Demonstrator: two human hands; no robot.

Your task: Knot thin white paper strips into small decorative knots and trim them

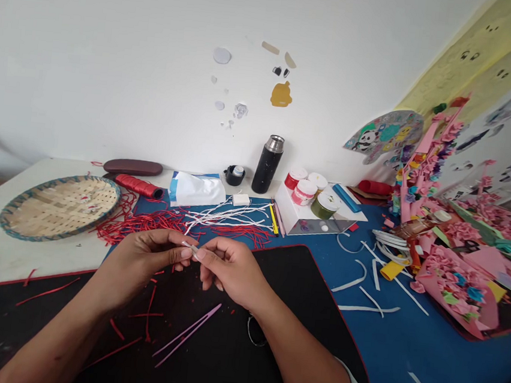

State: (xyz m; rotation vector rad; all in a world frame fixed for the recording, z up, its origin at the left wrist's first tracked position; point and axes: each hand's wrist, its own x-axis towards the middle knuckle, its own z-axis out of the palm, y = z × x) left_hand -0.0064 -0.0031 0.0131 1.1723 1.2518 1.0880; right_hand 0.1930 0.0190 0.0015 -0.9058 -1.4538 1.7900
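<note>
My left hand and my right hand meet over a black mat, fingertips pinched together on a small white paper strip. Both hands are closed on it. Two purple paper strips lie on the mat just below my right hand. Loose red paper strips lie scattered behind and under my left hand. A bundle of white strips rests beyond the hands.
A woven basket and a red roll sit at the left. A black flask, paint jars on a white box and curled white strips lie behind and right. Pink paper crafts crowd the far right.
</note>
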